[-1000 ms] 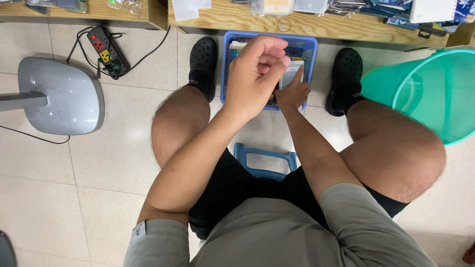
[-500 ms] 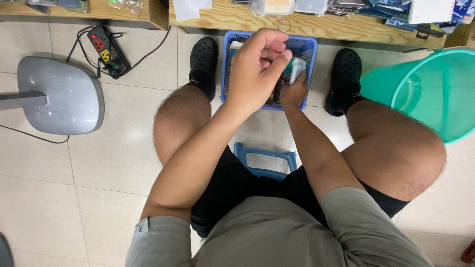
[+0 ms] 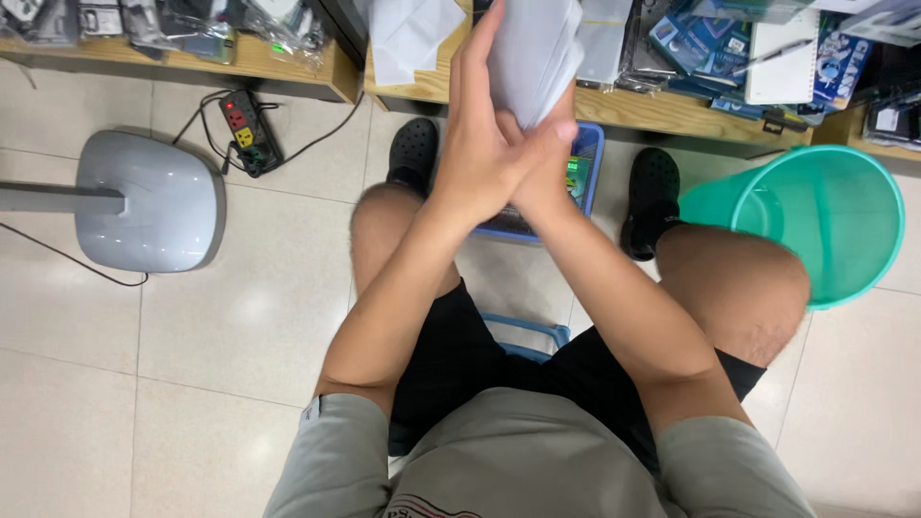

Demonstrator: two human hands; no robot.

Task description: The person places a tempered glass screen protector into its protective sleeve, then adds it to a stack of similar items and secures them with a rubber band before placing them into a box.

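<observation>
My left hand (image 3: 477,144) and my right hand (image 3: 545,171) are pressed together in front of me, raised over the edge of a low wooden shelf (image 3: 633,107). Both grip a pale grey soft packet (image 3: 537,48) that stands upright above them. The left fingers stretch up along its left side, and the right thumb pinches its lower edge. Below the hands, between my two black clogs (image 3: 650,197), a blue basket (image 3: 587,146) sits on the floor, mostly hidden by my arms.
A teal plastic bucket (image 3: 825,225) stands by my right knee. At left are a grey rounded stand base (image 3: 144,201) and a black power strip (image 3: 245,127) with cables. The shelf holds many packaged items and papers. I sit on a blue stool (image 3: 523,334).
Both hands have risen from the blue basket toward the shelf edge, now holding the grey packet upright between them. The view has come closer to the floor.
</observation>
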